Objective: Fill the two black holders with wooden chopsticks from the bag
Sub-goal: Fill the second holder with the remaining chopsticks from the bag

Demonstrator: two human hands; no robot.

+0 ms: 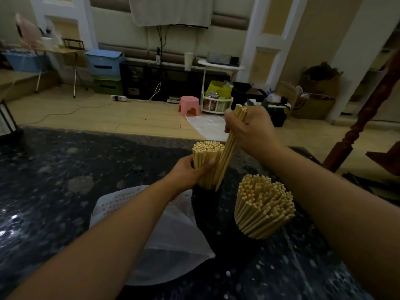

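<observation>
Chopsticks (231, 146) pinched in the right hand (251, 128) angle into the far holder (205, 198).
Left hand (190, 172), fingers curled round the standing bundle (206, 163), should keep the gap open.

Head-worn wide-angle view, facing forward and down, close over dark countertop (65, 169)

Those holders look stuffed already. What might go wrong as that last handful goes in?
The right hand slides a tilted bunch into the far holder, whose chopsticks the left hand grips. Packed so tight, the bunch may jam or splay out. Pushing could tip the tall holder. The near holder's chopsticks fan outward beside the right forearm, so a brush might spill them.
</observation>
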